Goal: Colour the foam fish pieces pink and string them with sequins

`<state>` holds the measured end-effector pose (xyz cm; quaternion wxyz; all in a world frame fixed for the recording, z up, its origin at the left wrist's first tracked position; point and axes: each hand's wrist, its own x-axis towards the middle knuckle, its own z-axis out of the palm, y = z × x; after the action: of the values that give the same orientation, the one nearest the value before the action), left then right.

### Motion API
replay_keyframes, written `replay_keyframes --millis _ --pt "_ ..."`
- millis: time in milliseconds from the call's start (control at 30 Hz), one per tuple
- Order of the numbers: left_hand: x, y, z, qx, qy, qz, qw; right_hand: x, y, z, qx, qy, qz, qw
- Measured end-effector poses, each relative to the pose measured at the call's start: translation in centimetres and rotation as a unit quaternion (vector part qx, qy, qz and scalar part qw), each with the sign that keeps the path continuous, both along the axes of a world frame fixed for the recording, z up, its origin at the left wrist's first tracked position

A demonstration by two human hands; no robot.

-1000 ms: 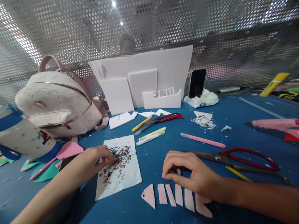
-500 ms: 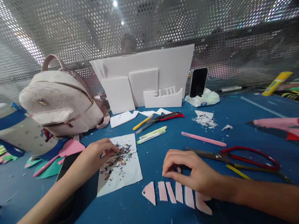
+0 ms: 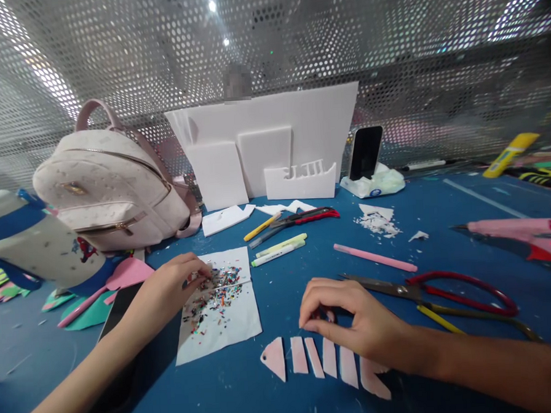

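Note:
A folded white sheet of paper (image 3: 239, 319) lies on the blue table, with small multicoloured beads or sequins (image 3: 220, 295) scattered over it. Over the sheet's left edge, my left hand (image 3: 180, 279) has its fingers bent together at the bits; whatever is in them is too small to make out. My right hand (image 3: 350, 313) rests just above a row of pink fish-shaped pieces, thumb and forefinger pressed together, their contents hidden. The row holds a pink head piece with a hole (image 3: 275, 359), several pink strips (image 3: 299, 355) and a tail piece (image 3: 374, 380), partly under my right hand.
Scissors with red handles (image 3: 413, 290) and a pink pen (image 3: 375, 257) lie right of centre. Further right is a pink glue gun (image 3: 512, 228). Highlighters (image 3: 280, 252) and a utility knife (image 3: 315, 215) lie ahead. White boards (image 3: 218, 172), a backpack (image 3: 108, 178) and a bottle (image 3: 41, 243) stand behind.
My left hand has shifted slightly left and down over the beads. My right hand keeps its pose, and the pieces below it lie in the same row.

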<state>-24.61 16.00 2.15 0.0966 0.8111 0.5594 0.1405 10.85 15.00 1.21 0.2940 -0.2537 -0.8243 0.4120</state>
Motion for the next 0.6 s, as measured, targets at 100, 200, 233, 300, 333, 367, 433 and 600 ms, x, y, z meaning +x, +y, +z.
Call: replay_keyframes --millis 100,200,233,300,333,367,433,600 --pt "0.21 0.02 0.06 0.002 -0.001 -0.001 1.000 0.06 -0.09 0.17 0.003 0.000 0.003 1.000" --pt "0.65 -0.09 0.24 -0.005 -0.005 -0.013 1.000 0.18 -0.19 0.31 0.000 -0.004 -0.001 1.000" --pt "0.76 -0.11 0.29 -0.009 -0.007 -0.018 1.000 0.20 -0.21 0.32 -0.003 -0.005 -0.001 1.000" --pt "0.89 -0.14 0.35 -0.014 -0.010 -0.023 1.000 0.23 -0.24 0.30 -0.007 -0.009 -0.001 1.000" --pt "0.90 -0.12 0.34 -0.017 -0.012 -0.025 0.999 0.22 -0.23 0.27 -0.009 -0.009 0.001 1.000" --pt "0.89 -0.10 0.32 -0.019 -0.013 -0.026 0.999 0.21 -0.22 0.23 -0.010 -0.010 0.002 1.000" --pt "0.84 -0.04 0.22 -0.022 -0.014 -0.026 0.999 0.17 -0.18 0.17 -0.011 -0.011 0.004 1.000" --pt "0.95 -0.02 -0.03 -0.021 -0.012 -0.019 1.000 0.11 -0.14 0.21 -0.014 -0.007 0.005 1.000"
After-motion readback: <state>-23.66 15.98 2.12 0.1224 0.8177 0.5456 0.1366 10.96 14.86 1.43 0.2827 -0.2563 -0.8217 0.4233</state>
